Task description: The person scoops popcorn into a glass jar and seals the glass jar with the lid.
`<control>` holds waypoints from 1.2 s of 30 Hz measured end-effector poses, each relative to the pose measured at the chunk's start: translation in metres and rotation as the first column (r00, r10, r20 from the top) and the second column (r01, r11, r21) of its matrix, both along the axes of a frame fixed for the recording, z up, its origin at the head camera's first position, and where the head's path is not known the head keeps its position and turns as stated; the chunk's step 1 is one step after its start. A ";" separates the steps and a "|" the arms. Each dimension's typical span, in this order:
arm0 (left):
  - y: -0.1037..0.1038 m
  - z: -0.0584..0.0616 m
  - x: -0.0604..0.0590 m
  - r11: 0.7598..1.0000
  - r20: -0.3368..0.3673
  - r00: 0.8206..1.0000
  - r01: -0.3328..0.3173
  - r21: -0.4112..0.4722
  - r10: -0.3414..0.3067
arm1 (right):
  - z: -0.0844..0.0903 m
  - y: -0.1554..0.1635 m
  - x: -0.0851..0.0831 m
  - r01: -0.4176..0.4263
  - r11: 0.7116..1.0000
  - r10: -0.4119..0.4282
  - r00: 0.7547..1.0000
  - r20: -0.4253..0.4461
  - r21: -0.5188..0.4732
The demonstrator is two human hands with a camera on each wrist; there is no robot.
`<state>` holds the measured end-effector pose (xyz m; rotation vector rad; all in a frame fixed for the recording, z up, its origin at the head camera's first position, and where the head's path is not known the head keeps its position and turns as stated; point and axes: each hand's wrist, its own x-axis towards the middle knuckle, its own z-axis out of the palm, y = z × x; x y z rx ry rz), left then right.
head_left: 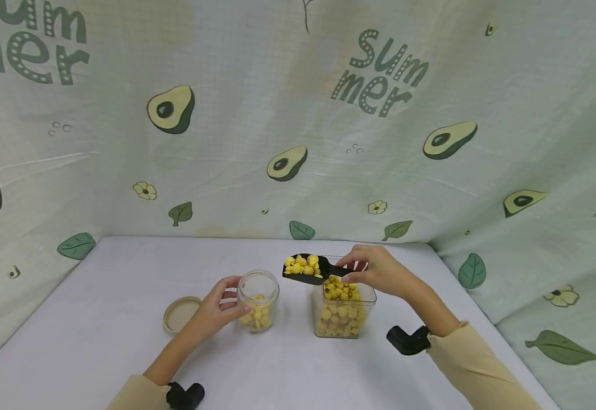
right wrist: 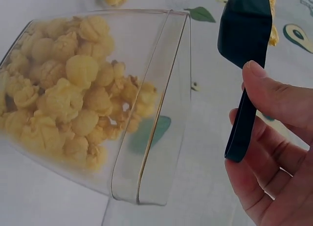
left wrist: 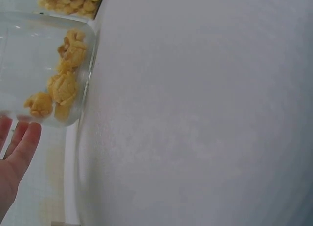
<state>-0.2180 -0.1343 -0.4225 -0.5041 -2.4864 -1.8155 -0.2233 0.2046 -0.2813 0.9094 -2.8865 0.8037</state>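
Observation:
My left hand (head_left: 214, 312) holds a clear round jar (head_left: 258, 285), thumb in front and fingers around its far side. Some yellow popcorn (left wrist: 63, 89) lies in the bottom of the jar. With thumb and fingers, my right hand (head_left: 379, 269) pinches the handle of a black scoop (right wrist: 244, 33). Popcorn (head_left: 303, 265) fills the scoop, which is raised above the table, between the jar and a clear square container (right wrist: 142, 35). More popcorn (right wrist: 63, 99) fills much of that container, below the right hand.
A round beige-rimmed lid (head_left: 181, 314) lies flat on the white table (head_left: 287, 370), left of the jar and near the left forearm. Behind and beside the table hangs a pale curtain (head_left: 226, 188) printed with avocados and leaves.

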 end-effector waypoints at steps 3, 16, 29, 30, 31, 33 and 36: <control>0.001 0.000 0.000 1.000 0.006 1.000 0.001 0.004 -0.001 | -0.001 -0.008 -0.002 -0.014 1.000 0.014 1.000 0.001 0.013; 0.001 0.000 -0.002 1.000 0.030 0.999 -0.013 -0.027 0.013 | -0.003 -0.038 -0.009 0.037 0.992 -0.043 0.998 0.047 0.123; 0.001 0.002 0.001 1.000 0.025 1.000 0.010 0.005 -0.010 | 0.003 -0.059 -0.010 0.081 0.955 -0.089 0.996 0.017 0.287; 0.001 0.002 0.001 1.000 0.024 1.000 0.010 0.005 -0.010 | 0.004 -0.060 -0.010 0.087 0.950 -0.095 0.995 0.012 0.299; 0.001 0.002 0.001 1.000 0.025 1.000 0.009 0.005 -0.009 | 0.004 -0.061 -0.010 0.093 0.946 -0.100 0.995 0.007 0.310; 0.001 0.002 0.001 1.000 0.026 1.000 0.009 0.007 -0.009 | 0.006 -0.064 -0.010 0.105 0.938 -0.110 0.994 -0.006 0.331; 0.001 0.002 0.001 1.000 0.027 1.000 0.011 0.009 -0.011 | 0.008 -0.067 -0.010 0.122 0.924 -0.122 0.992 -0.022 0.361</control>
